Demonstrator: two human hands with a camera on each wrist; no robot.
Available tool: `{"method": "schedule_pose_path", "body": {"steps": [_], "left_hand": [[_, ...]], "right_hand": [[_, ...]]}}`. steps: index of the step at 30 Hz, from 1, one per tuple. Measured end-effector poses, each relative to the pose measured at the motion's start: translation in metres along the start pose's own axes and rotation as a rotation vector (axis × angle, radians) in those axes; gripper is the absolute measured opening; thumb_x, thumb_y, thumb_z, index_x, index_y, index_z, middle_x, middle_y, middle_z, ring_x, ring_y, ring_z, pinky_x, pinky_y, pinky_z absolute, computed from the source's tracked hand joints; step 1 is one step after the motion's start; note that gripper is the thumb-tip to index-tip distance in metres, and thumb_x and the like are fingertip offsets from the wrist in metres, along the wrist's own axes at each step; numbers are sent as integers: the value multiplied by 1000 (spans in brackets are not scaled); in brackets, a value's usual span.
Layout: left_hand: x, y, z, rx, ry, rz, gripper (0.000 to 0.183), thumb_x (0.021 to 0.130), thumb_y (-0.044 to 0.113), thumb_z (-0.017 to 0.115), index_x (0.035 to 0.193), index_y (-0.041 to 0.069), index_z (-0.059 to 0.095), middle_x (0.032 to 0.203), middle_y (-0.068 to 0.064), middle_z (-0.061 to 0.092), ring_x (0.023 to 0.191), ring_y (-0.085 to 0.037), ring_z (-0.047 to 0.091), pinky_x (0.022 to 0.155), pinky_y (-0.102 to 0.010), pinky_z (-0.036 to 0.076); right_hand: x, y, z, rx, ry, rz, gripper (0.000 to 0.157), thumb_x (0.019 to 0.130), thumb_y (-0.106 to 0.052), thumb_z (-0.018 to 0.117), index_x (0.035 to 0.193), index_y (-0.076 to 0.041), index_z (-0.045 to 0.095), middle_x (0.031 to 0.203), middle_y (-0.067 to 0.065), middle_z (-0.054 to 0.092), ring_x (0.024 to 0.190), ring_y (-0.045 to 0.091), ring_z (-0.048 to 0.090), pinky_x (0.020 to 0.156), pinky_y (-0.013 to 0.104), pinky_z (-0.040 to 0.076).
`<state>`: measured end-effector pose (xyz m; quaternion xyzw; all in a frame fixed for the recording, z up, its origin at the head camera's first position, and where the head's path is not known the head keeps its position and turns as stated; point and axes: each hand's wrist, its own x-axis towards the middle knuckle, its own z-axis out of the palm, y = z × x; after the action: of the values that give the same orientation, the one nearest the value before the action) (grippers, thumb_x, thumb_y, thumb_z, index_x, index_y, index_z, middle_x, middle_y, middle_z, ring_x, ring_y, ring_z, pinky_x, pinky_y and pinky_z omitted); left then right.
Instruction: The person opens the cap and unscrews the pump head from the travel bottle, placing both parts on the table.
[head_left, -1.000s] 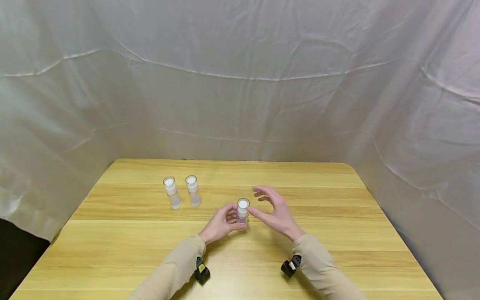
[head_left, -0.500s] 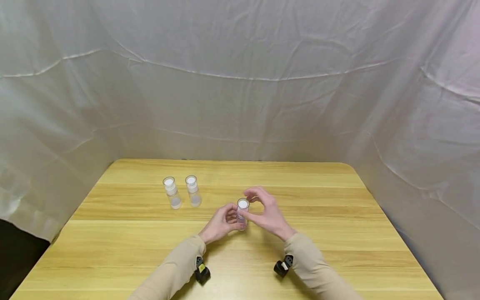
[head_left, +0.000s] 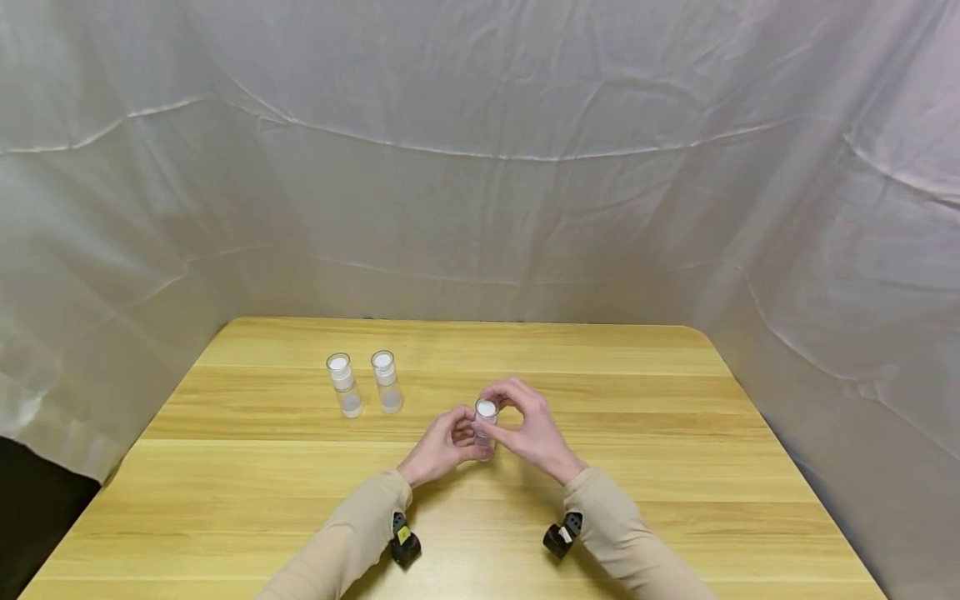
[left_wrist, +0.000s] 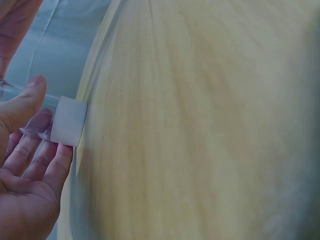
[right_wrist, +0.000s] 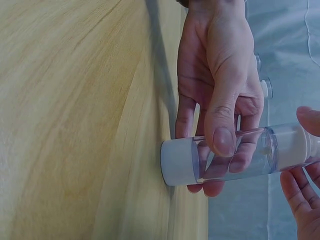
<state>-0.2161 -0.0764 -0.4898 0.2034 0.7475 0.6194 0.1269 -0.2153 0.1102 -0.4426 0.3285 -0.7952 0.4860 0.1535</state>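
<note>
A clear pump bottle point(head_left: 487, 408) with a white base point(right_wrist: 180, 162) and a white top under a clear cap stands upright near the table's middle. My left hand point(head_left: 442, 447) grips its see-through body, thumb on the near side and fingers curled behind. In the right wrist view the left thumb point(right_wrist: 223, 140) lies across the clear wall, just above the base. My right hand point(head_left: 534, 429) holds the upper end between thumb and fingers, at the clear cap. Only parts of the right hand point(right_wrist: 306, 205) show in the right wrist view, at the edge.
Two similar bottles, a left one point(head_left: 345, 386) and a right one point(head_left: 387, 382), stand side by side further back on the left. The wooden table point(head_left: 637, 392) has a pale grey curtain point(head_left: 480, 208) behind it and along its sides.
My right hand has moved left to the bottle, and its thumb and fingers have closed round the upper end. The left hand has kept its grip in the same place.
</note>
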Motion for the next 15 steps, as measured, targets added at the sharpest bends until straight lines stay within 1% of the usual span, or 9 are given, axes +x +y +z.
{"method": "schedule_pose_path", "body": {"steps": [4,7,13,15], "left_hand": [[0,0,0,-3,-3,-1,40,86,3,76,118,-7,54,125,-27,64,121,-40,63,108,-41,54],[0,0,0,-7,-7,4,40,86,3,76,118,-7,54,125,-27,64,122,-41,63,108,-42,54],[1,-1,-1,3,-10,16,39,85,3,76,116,-6,55,125,-27,65,121,-40,64,108,-42,54],[0,-1,-1,7,-9,15,39,85,4,76,117,-6,55,124,-26,65,120,-38,64,108,-41,54]], "right_hand": [[0,0,-1,6,-9,14,33,80,-5,83,110,-5,68,108,10,70,96,22,67,87,27,61],[-1,0,-2,13,-24,27,34,81,-4,82,112,-3,68,110,11,71,99,24,67,91,29,61],[-2,-2,-3,20,-74,51,38,82,-1,79,118,-3,67,117,13,71,108,27,67,100,36,59],[-2,-1,-4,24,-83,46,41,81,1,79,120,-2,66,119,15,70,110,28,67,102,38,58]]}}
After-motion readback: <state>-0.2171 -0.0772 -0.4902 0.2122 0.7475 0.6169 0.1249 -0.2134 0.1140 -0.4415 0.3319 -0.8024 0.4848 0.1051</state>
